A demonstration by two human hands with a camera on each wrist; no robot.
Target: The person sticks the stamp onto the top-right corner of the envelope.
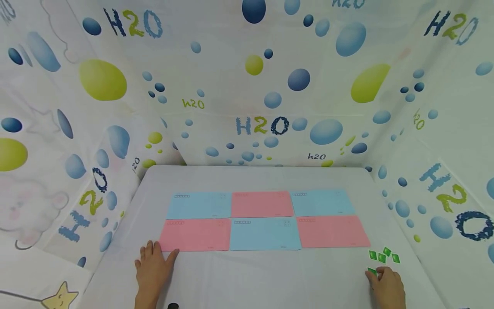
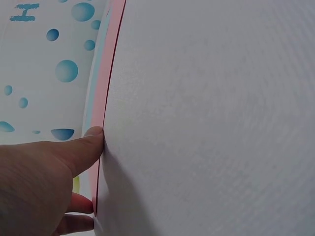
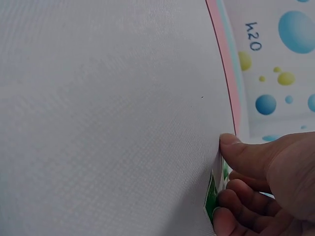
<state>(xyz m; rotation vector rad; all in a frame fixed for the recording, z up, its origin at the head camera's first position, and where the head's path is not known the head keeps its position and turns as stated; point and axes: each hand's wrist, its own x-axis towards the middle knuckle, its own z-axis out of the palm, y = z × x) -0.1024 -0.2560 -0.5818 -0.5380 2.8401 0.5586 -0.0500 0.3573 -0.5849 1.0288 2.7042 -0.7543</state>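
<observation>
Head view: two hands at a grid of paper envelopes (image 1: 265, 234), green pieces to the right.
Wide open tabletop (image 1: 266, 279) stretches between the hands, near of the straight lower edge of the two-row grid, with more white margin on the left and right; the left hand (image 1: 153, 268), fingers and thumb spread apart, touches the corner of the near-left pink envelope (image 1: 196, 236), while the right hand (image 1: 387, 285) has thumb and fingers together, pinching a green piece (image 1: 372, 271) just near of four loose green pieces (image 1: 382, 258), flat, white-bordered and four-sided, beside the grid's near-right corner; the envelopes are thin, smooth, alternating pink and blue, the tabletop finely textured, and a creased backdrop (image 1: 216, 81) with bubbles and "H2O" lettering encloses the far, left and right sides.
</observation>
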